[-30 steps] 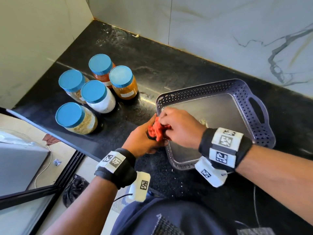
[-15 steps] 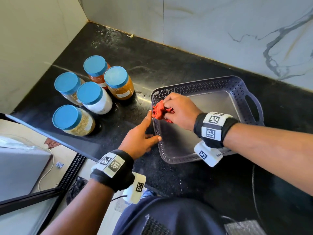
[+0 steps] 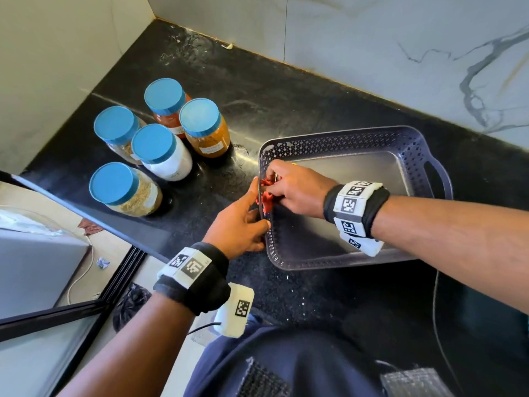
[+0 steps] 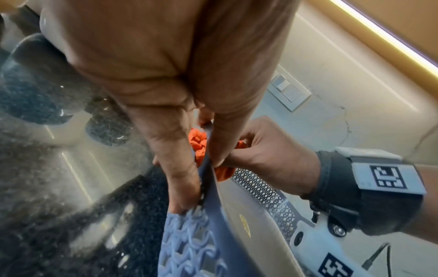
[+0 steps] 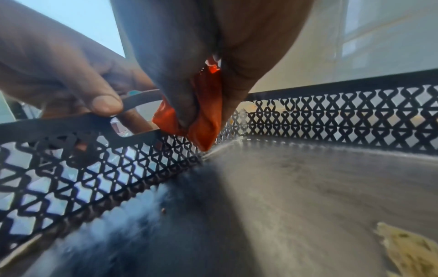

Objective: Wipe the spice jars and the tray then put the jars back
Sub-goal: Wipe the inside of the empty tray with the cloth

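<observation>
A grey perforated tray [image 3: 357, 138] lies on the black counter [image 3: 286, 90]. My right hand [image 3: 282, 184] pinches a bunched red-orange cloth [image 3: 266, 193] against the inside of the tray's left wall [image 5: 343, 116]; the cloth [image 5: 203, 116] hangs down to the wall's foot. My left hand [image 3: 252, 213] grips the tray's left rim at the handle slot, thumb on top and fingers outside. Several blue-lidded spice jars stand together on the counter left of the tray: red [image 3: 164, 96], orange [image 3: 204, 124], white [image 3: 156, 147] and seed-filled [image 3: 120, 187].
Marble walls close the counter at the back and left. The counter's front edge [image 3: 86, 216] drops to the floor at lower left. A yellowish scrap [image 5: 407, 249] lies on the tray floor. A thin cable [image 3: 438, 310] crosses the counter at the right.
My left hand left the cloth and took hold of the tray's left rim. The right hand carried the cloth from the near corner further along the left wall.
</observation>
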A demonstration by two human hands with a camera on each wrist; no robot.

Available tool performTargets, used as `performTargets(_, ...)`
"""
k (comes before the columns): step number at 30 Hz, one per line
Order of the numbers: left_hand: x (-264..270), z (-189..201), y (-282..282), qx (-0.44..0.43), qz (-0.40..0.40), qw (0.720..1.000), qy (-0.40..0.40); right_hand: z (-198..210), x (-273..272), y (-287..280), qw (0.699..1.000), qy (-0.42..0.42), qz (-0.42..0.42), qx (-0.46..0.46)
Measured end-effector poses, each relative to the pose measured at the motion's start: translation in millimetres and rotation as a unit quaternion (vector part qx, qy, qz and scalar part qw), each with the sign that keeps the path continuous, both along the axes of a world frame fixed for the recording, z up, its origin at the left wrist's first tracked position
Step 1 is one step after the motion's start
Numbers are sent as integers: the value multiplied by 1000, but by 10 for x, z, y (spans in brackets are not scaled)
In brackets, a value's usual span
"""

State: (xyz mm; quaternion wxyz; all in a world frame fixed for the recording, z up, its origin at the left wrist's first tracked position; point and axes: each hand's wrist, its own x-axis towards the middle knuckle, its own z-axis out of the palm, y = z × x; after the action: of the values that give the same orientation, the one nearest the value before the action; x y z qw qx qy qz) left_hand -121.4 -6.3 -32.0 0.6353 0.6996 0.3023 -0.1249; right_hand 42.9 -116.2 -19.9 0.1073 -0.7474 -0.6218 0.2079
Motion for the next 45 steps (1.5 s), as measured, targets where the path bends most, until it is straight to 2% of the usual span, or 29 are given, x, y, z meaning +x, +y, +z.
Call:
performTargets(8, -4, 10, 38, 52, 17, 999, 0, -26, -40, 124, 998, 30, -44, -18)
performTargets(12, -31, 50, 20, 148, 13, 989, -2, -39, -210, 15, 998, 36, -24, -55)
performTargets(15, -67, 101, 11, 224, -20, 974, 9, -12, -278, -98, 991, 69, -64, -94)
performTargets(16, -73, 114, -8, 233, -25, 972, 20, 12, -267, -135, 985, 91, -91, -114)
performTargets(18, -59, 110, -58, 192, 5, 981, 28, 76, -240, -197, 972, 126, -132, -146)
performTargets(20, -39, 82, -94, 177, 24, 984, 29, 115, -230, -251, 967, 124, -119, -186)
performTargets(22, -31, 69, -75, 196, 7, 980, 27, 100, -223, -330, 959, 110, -84, -246)
performTargets(24, -47, 90, -53, 217, -23, 975, 35, 88, -134, -397, 950, 123, -106, -266)
performTargets(27, -134, 85, -50, 231, -60, 971, 29, 113, 137, -305, 945, 170, -216, -180)
performTargets(30, -168, 72, -80, 212, -65, 975, 9, 113, 349, -68, 905, 245, -347, -24)
performTargets(32, -158, 73, -100, 215, -61, 975, 2, 58, 454, 108, 890, 257, -377, 2)
performTargets(37, -95, 46, -157, 159, 10, 987, 5, -76, 290, 301, 903, 232, -356, -58)
performTargets(40, -99, 73, -166, 144, 50, 988, 9, -78, 1, 224, 943, 178, -260, -108)
performTargets(43, -114, 118, -174, 135, 74, 988, 10, -37, -248, 13, 939, 223, -196, -173)
performTargets(45, -108, 141, -174, 132, 81, 988, 16, 11, -345, -107, 942, 212, -158, -206)
